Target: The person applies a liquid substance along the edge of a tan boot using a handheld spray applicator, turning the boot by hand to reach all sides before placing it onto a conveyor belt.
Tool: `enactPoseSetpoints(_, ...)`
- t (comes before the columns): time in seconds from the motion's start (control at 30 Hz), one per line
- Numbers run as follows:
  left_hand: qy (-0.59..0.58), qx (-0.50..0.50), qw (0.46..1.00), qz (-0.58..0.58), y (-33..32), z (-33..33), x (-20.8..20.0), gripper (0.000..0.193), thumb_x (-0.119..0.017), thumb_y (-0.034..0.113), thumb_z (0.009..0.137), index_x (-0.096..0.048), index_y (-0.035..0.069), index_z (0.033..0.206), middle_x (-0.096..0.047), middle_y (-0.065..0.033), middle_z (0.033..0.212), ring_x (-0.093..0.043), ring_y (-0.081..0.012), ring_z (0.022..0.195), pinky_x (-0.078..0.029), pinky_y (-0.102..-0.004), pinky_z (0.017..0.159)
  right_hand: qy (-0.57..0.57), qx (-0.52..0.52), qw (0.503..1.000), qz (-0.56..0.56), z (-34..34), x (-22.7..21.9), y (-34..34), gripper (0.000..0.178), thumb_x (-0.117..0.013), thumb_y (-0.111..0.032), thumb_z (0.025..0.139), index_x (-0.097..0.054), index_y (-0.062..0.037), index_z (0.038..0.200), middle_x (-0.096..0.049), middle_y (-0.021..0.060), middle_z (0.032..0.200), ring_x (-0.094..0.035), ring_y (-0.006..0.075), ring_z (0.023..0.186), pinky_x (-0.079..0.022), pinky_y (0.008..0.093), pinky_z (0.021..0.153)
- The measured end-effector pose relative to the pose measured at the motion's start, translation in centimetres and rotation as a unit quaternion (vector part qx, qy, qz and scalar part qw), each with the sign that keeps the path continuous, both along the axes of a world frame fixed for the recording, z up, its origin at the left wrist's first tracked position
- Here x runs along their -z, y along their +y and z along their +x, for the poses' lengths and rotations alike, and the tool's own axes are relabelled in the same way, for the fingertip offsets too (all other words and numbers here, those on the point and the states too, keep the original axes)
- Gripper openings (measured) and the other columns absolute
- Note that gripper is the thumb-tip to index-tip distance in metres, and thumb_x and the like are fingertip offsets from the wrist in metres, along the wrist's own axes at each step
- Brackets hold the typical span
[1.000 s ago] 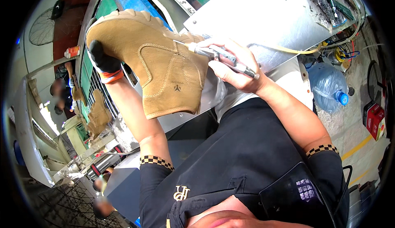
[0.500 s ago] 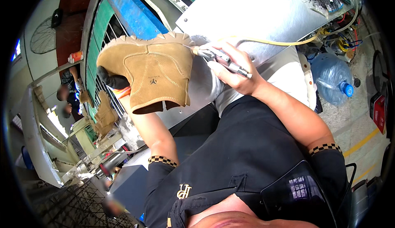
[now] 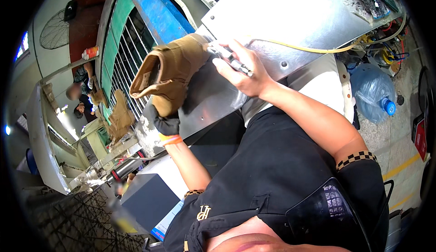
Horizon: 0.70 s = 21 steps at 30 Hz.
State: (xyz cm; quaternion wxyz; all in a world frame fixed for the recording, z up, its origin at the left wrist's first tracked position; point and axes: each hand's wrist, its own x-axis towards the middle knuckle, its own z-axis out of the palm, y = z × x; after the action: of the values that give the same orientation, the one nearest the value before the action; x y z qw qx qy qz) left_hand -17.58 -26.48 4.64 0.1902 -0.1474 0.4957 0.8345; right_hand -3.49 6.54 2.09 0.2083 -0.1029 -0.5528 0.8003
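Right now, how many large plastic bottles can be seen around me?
1: a large, bluish transparent bottle with a blue cap, on the floor at your right, beyond your right hand. Others may be hidden under the metal panel.

tan boot [image 3: 178,66] | tilted, opening leftward | slim silver tool [image 3: 234,62] | beside boot

Head-worn fisheye, facing down, close above hands [image 3: 249,74].

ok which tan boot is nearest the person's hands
The tan boot gripped by the gloved left hand, its open top in view, is nearest. The other boots are farther left, beside the green frame.
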Motion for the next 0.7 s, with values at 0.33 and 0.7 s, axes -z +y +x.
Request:
enactPoseSetpoints(0.33, -0.124, 0.157, 0.956, -0.215, 2.9, 12.2, -2.3, 0.074, -0.052, 0.061, 0.091, -0.038, 0.011, 0.145, -0.053, -0.0172, 0.134, -0.064, -0.0343, 0.107, -0.063, -0.0347, 0.068, -0.027, -0.024, 0.999, 0.022, 0.3, 0.5, -0.2, 0.04, -0.061, -0.02, 0.086, -0.051, -0.004, 0.121, -0.058, 0.0051, 0.063, -0.055, 0.0143, 0.055, -0.043, 0.0314, 0.057)
enactPoseSetpoints(0.7, -0.151, 0.168, 0.97, -0.091, 8.8, 16.3, -2.2, 0.077, -0.04, 0.061, 0.096, -0.035, 0.002, 0.144, -0.052, -0.0238, 0.133, -0.063, -0.0404, 0.107, -0.063, -0.0392, 0.077, -0.024, -0.073, 0.997, -0.001, 2.8, 0.4, -1.3, 0.042, -0.061, -0.02, 0.086, -0.047, -0.0028, 0.122, -0.059, 0.0071, 0.063, -0.055, 0.0167, 0.054, -0.042, 0.0325, 0.056)
